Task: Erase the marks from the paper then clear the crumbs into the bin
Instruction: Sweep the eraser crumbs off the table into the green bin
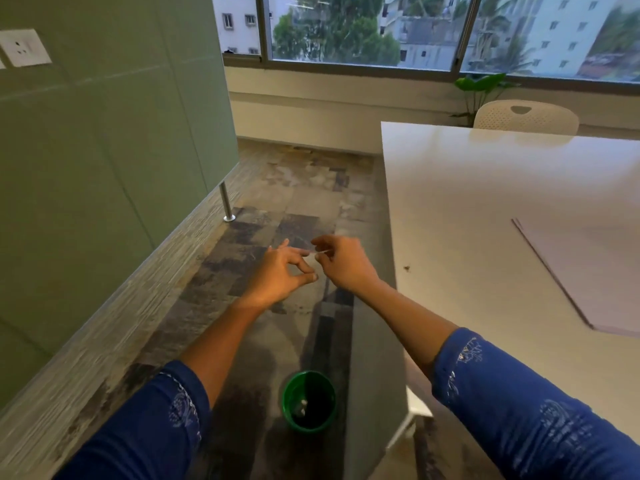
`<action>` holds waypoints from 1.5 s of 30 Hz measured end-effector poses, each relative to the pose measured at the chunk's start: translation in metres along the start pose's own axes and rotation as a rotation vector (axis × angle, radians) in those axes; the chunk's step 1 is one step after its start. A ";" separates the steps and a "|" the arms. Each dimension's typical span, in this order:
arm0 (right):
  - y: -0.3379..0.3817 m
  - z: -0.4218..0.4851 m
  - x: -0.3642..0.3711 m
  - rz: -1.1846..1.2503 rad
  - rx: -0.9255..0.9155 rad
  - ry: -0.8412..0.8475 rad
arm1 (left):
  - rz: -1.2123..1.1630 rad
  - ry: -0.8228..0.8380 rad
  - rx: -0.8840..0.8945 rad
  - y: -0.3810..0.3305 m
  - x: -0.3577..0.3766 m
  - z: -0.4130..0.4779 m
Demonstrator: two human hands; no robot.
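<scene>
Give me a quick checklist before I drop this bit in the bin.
1. Bin upright and open: ok.
2. Hands over bin: not ok; left hand and right hand look beyond it.
3. Right hand pinching the thin pale bit: ok; left hand's hold: cannot tell.
4. Table cleared: not ok; a speck sits near its edge.
5. Paper marks gone: cannot tell.

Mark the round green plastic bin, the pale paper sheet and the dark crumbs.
Round green bin [293, 389]: head view, inner wall.
Pale paper sheet [595, 271]: head view, bare middle.
Dark crumbs [407, 268]: head view, speck.
</scene>
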State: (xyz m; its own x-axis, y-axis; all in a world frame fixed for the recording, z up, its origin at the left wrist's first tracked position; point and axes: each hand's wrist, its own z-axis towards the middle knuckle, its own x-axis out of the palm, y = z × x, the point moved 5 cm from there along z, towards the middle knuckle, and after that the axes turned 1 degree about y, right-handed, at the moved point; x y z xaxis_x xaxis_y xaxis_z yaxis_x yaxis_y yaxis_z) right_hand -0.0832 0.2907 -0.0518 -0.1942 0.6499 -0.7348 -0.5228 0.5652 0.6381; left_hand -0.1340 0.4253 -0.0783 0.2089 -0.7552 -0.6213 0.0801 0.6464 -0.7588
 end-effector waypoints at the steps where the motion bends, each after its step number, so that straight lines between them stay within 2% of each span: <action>1: 0.004 0.001 0.009 -0.022 0.023 -0.005 | 0.000 0.007 -0.018 0.009 -0.007 -0.007; 8: 0.006 0.001 0.063 0.146 0.337 0.052 | 0.018 0.034 -0.055 0.052 -0.040 -0.030; 15: 0.002 0.006 0.086 0.062 0.329 -0.025 | 0.002 0.012 -0.067 0.066 -0.039 -0.030; 22: -0.014 0.026 0.106 0.000 0.351 0.007 | 0.004 0.036 -0.286 0.104 -0.038 -0.013; 26: -0.030 0.031 0.126 0.047 0.390 0.030 | 0.052 0.065 -0.306 0.138 -0.031 -0.002; 36: -0.089 0.030 0.198 -0.047 0.530 0.198 | 0.004 0.341 -0.432 0.230 0.019 0.002; 42: -0.136 0.027 0.256 -0.082 0.572 0.186 | 0.115 0.453 -0.454 0.304 0.052 -0.011; 45: -0.171 0.020 0.296 -0.070 0.616 0.202 | 0.238 0.604 -0.447 0.355 0.087 -0.020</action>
State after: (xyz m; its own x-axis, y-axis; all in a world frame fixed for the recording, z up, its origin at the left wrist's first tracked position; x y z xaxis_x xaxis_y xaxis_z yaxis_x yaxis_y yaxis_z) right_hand -0.0346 0.3966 -0.3732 -0.3607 0.5264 -0.7700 0.0196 0.8296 0.5580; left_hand -0.1066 0.5871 -0.4051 -0.4052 -0.6133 -0.6780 -0.3264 0.7898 -0.5194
